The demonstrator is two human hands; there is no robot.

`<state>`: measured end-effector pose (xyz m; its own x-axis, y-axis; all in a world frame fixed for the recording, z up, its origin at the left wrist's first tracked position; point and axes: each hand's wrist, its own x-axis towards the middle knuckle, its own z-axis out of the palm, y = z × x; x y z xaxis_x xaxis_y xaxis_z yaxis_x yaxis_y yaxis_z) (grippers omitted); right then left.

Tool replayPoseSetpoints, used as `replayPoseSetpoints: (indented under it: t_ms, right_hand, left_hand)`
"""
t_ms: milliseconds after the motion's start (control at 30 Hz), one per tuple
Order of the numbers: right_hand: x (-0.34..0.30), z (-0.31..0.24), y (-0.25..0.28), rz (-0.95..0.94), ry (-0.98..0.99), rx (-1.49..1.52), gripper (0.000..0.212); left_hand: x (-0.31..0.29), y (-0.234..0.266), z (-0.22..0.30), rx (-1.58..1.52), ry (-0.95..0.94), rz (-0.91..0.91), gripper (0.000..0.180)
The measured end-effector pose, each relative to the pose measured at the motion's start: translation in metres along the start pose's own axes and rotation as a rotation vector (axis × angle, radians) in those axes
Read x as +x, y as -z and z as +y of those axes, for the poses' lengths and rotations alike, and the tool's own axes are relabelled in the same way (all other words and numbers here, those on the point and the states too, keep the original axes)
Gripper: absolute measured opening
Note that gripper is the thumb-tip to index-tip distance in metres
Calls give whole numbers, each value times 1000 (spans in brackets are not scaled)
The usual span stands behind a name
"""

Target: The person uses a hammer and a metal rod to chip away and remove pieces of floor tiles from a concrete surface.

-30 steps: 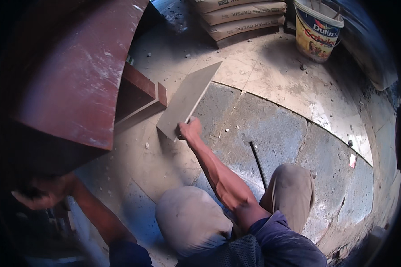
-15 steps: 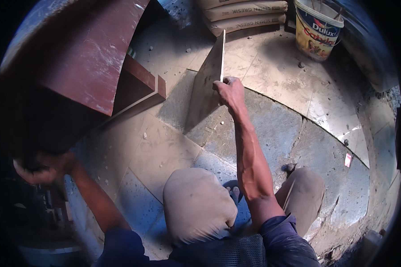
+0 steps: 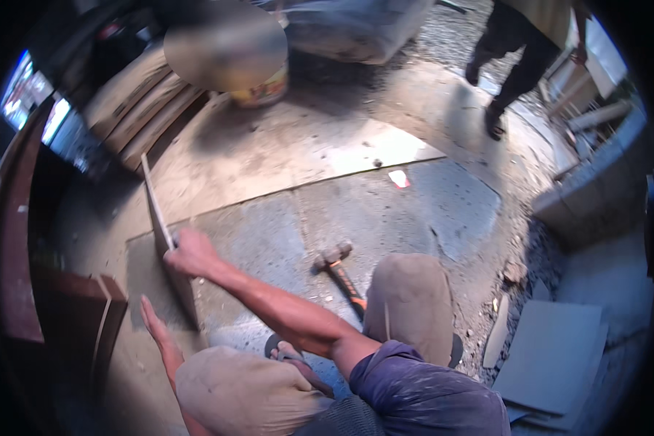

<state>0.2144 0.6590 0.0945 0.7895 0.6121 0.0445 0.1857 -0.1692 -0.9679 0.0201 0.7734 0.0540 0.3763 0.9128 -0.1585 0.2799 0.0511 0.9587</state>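
A thin, flat tile (image 3: 171, 251) stands on edge on the floor, tilted and seen almost edge-on. My right hand (image 3: 192, 253) grips its near upper edge, fingers closed round it. My left hand (image 3: 156, 325) is raised just left of the tile's lower end, fingers stretched out and holding nothing. Whether it touches the tile I cannot tell. A hammer (image 3: 347, 283) with a black and orange handle lies on the grey floor slabs in front of my right knee, its handle end partly hidden by the knee.
Stacked cement sacks (image 3: 142, 102) and a paint bucket (image 3: 261, 91) stand at the back left. Reddish-brown furniture (image 3: 18, 240) is at the left. A person (image 3: 519, 54) in dark trousers stands at the far right. Flat tiles (image 3: 552, 349) lie near rubble at the right.
My view has swung to the right, bringing the hammer and the person into sight. My left hand has moved from beside the furniture to the tile; my right hand still grips the tile.
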Motion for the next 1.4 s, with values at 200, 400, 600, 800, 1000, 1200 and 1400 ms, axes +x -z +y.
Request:
replayPoseSetpoints:
  t_ms: [200, 400, 600, 800, 1000, 1200, 1400]
  right_hand:
    - [-23, -2, 27, 40, 38, 70, 25]
    - [7, -63, 68, -5, 75, -79, 21]
    - [-25, -166, 169, -222, 248, -465, 21]
    - [-133, -198, 265, -234, 133, -702, 20]
    - [-225, -221, 365, -82, -134, -803, 20]
    - [-283, -200, 421, -10, -382, -817, 20]
    - [-319, -154, 453, 49, -197, -796, 18]
  left_hand:
    - [19, -21, -104, 218, -5, 50, 98]
    - [0, -50, -143, 89, 25, 113, 83]
    - [-23, -82, -119, 100, -134, -34, 80]
    - [-49, -118, -107, 115, -191, -182, 77]
    - [-82, -171, -106, 103, -245, -341, 74]
    - [-88, -215, -87, 120, -345, -416, 71]
    - [-104, -246, -61, 159, -429, -467, 60]
